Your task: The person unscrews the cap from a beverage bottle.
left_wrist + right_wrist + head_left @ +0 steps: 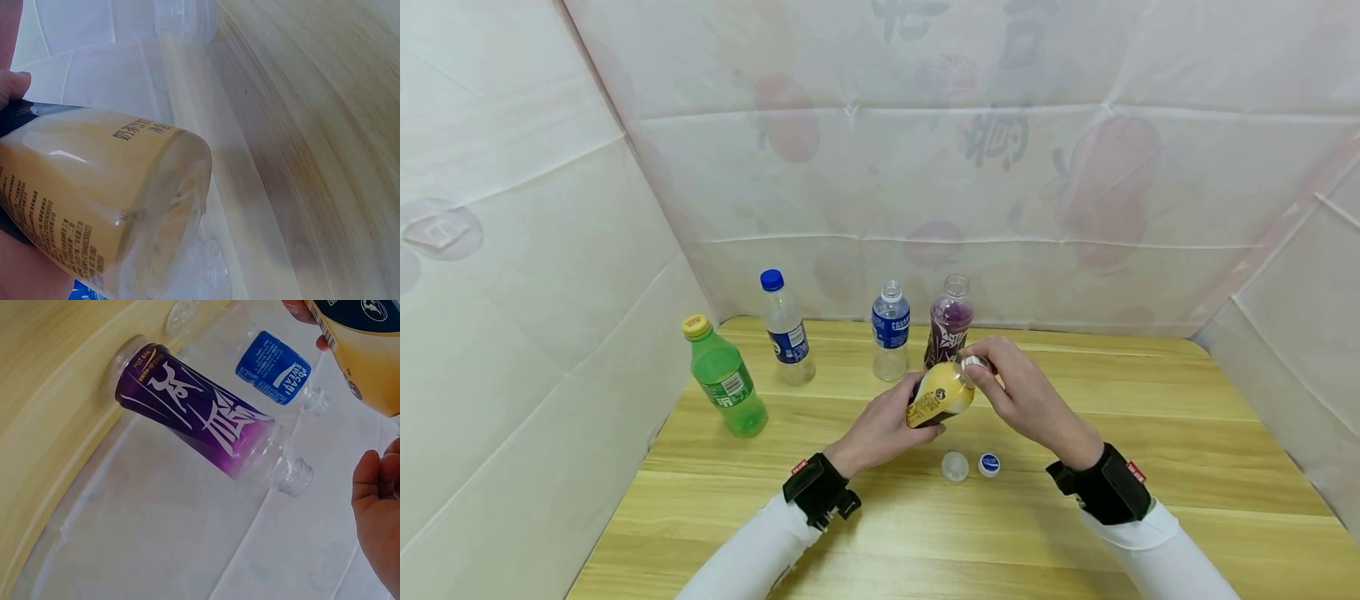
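A milk tea bottle with a yellow label [942,393] is held tilted above the table, its neck pointing up to the right. My left hand [880,427] grips it round the body; in the left wrist view, the base of the bottle [94,162] faces the camera. At the neck, my right hand [1021,393] pinches the white cap [975,362] between thumb and fingers. The right wrist view shows part of the label [369,353] and curled fingers, with the cap mostly out of frame. Below the hands lie a whitish cap [955,467] and a blue-and-white cap [989,464].
Behind the hands stand an uncapped purple-labelled bottle [951,321] and an uncapped Pocari Sweat bottle [891,329]. Farther left are a clear bottle with a blue cap [788,340] and a green bottle with a yellow cap [724,379]. Printed white sheets [880,183] enclose the wooden table [1157,433].
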Action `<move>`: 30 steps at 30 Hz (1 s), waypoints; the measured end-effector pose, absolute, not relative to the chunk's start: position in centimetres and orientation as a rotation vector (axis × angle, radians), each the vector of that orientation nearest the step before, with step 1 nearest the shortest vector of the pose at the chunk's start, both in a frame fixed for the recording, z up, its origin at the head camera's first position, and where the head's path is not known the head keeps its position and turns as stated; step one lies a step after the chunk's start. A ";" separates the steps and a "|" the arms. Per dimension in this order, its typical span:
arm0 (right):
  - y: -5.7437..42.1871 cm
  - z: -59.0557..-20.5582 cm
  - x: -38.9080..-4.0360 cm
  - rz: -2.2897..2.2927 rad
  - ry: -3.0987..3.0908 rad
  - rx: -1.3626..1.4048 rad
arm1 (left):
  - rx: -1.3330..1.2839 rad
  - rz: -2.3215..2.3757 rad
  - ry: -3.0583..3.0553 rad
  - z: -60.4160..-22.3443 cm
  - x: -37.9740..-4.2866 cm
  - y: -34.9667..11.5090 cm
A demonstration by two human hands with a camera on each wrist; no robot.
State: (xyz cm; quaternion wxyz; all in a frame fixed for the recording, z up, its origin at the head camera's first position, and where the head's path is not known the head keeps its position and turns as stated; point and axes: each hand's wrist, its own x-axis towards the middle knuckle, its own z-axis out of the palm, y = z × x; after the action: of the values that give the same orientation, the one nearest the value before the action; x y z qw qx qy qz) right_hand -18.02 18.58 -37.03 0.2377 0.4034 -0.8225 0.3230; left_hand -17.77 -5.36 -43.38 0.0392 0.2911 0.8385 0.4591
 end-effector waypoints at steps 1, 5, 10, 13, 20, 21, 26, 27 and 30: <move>18.6 -37.0 -18.0 0.876 -2.256 1.104 | 0.893 1.409 2.570 -43.4 -17.8 -5.4; 18.6 -37.0 -18.0 0.831 -2.271 1.101 | 0.885 1.411 2.575 -43.4 -17.8 -5.4; 18.7 -36.9 -18.0 0.741 -2.276 1.104 | 0.863 1.415 2.611 -43.5 -17.9 -5.2; 18.7 -36.8 -18.1 0.728 -2.278 1.106 | 0.851 1.418 2.654 -43.5 -18.0 -5.1; 18.9 -36.7 -17.8 0.890 -2.383 0.939 | 0.849 1.406 2.763 -43.3 -18.1 -4.9; 19.0 -36.6 -17.7 0.915 -2.400 0.885 | 0.855 1.400 2.784 -43.3 -18.2 -4.8; 18.7 -36.1 -17.6 0.926 -2.439 0.694 | 0.888 1.359 2.871 -43.3 -18.3 -4.6; 18.6 -36.0 -17.6 0.909 -2.450 0.684 | 0.895 1.350 2.883 -43.3 -18.3 -4.6; 18.3 -36.0 -17.5 0.862 -2.465 0.673 | 0.913 1.325 2.910 -43.3 -18.3 -4.5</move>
State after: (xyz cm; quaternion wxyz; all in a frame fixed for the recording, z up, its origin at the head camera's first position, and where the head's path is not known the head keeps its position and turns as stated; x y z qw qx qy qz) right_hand -17.50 18.29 -35.98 0.2204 0.2433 -0.8916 0.3119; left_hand -18.32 -4.51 -43.33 -0.0918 0.2734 0.8715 0.3967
